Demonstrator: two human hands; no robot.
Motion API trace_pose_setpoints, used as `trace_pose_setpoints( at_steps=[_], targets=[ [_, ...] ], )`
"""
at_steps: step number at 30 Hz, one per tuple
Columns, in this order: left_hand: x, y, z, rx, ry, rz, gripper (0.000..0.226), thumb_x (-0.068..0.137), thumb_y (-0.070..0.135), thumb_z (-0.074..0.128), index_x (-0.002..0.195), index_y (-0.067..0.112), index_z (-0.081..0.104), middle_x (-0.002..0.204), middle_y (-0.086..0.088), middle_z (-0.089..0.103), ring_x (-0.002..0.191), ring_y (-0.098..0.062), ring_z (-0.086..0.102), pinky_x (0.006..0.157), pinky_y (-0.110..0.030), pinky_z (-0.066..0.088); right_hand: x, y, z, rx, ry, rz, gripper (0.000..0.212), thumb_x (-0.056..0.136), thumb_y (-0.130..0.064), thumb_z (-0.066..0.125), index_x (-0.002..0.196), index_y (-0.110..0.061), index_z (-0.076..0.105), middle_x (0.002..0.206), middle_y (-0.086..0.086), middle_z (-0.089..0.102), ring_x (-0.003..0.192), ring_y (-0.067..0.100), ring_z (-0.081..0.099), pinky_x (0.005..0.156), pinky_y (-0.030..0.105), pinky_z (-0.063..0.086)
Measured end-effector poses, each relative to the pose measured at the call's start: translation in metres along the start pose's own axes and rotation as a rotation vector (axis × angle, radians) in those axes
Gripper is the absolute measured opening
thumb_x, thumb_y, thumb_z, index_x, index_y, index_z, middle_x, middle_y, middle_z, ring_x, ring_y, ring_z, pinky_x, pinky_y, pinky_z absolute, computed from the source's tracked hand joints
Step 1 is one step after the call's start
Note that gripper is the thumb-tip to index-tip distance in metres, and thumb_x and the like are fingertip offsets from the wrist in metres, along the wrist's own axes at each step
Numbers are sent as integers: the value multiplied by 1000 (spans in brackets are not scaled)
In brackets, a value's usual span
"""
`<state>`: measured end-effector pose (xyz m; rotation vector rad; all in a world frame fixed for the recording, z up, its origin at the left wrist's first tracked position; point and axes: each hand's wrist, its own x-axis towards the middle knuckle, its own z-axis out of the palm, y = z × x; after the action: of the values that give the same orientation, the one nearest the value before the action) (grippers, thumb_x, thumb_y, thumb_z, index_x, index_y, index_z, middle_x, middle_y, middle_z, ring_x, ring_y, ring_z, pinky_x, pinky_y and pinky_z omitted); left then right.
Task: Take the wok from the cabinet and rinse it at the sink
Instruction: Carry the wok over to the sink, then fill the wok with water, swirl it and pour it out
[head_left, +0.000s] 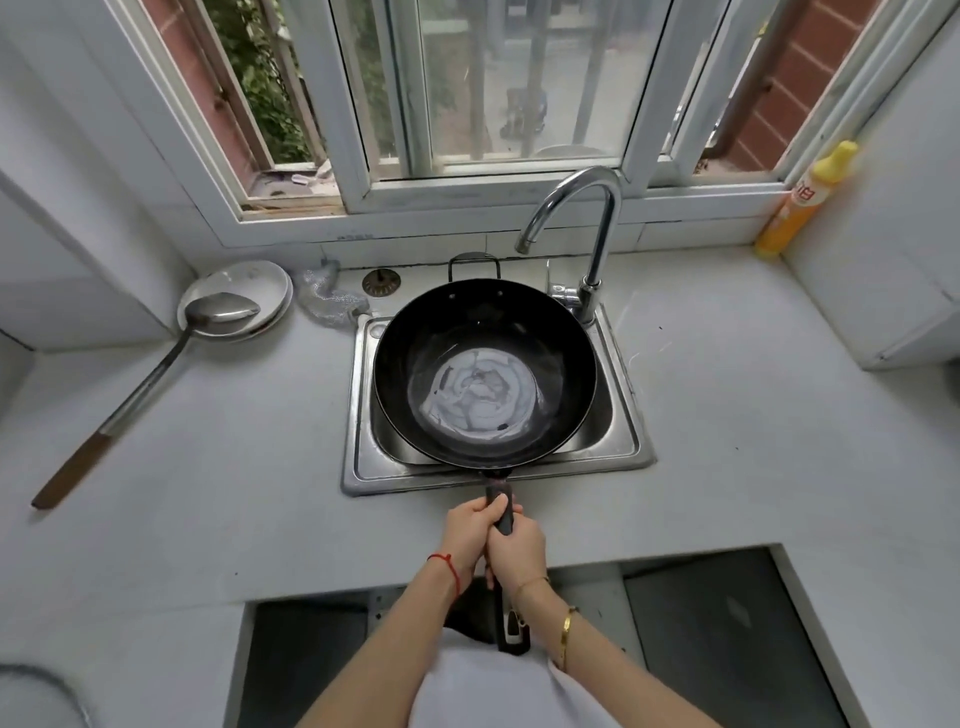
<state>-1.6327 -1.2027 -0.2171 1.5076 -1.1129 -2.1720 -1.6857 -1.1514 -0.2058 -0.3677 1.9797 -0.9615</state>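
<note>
Sitting over the steel sink (363, 467), the one black wok (484, 371) is seen round and deep, with a shallow pool of pale, swirled water in its bottom and a small loop handle at its far rim. Its long dark handle (503, 519) is clamped by both hands, the left hand (474, 535) ahead, the right hand (519, 551) just behind, so the bowl lies beyond the grip. One faucet (582, 218) is arched over the far rim.

Bare forearms, red string bracelet (451, 570) on left wrist, two gold bangles (566, 631) on right.
</note>
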Motion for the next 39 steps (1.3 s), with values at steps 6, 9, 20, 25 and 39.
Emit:
trace_pose_setpoints(
  at_steps=[6, 9, 20, 25, 39],
  targets=[
    [9, 5, -6, 10, -6, -21, 23, 95, 25, 58, 87, 12, 74, 84, -10, 72, 66, -27, 59, 43, -27, 46, 9, -6, 6, 6, -17, 1, 16, 94, -14, 50, 83, -5, 57, 53, 10, 57, 28, 15, 50, 30, 22, 39],
    [11, 7, -5, 13, -7, -36, 25, 95, 27, 57, 91, 8, 73, 83, -12, 71, 58, -27, 57, 36, -25, 42, 14, -5, 4, -7, -27, 18, 17, 94, -14, 49, 81, -6, 58, 55, 9, 56, 29, 14, 50, 30, 22, 40],
    [14, 6, 1, 18, 45, -56, 26, 96, 26, 55, 95, 7, 73, 85, -13, 70, 63, -26, 58, 40, -24, 40, 25, 2, 3, -39, -73, 42, 19, 95, -19, 48, 97, -3, 58, 59, 9, 59, 29, 13, 52, 30, 21, 40],
    [13, 3, 4, 31, 61, -66, 28, 97, 23, 53, 101, 2, 71, 77, -11, 67, 47, -15, 56, 35, -16, 37, 30, 6, 0, -99, -122, 55, 22, 96, -19, 48, 99, -1, 59, 62, 10, 61, 32, 12, 55, 32, 21, 44],
    [27, -2, 2, -42, 55, -78, 15, 94, 17, 58, 97, 11, 72, 106, -14, 72, 89, -18, 67, 79, -27, 53, 56, -18, -57, -715, -611, -105, 41, 99, -43, 41, 117, -9, 54, 90, 11, 67, 73, 23, 68, 72, 32, 59]
  ],
)
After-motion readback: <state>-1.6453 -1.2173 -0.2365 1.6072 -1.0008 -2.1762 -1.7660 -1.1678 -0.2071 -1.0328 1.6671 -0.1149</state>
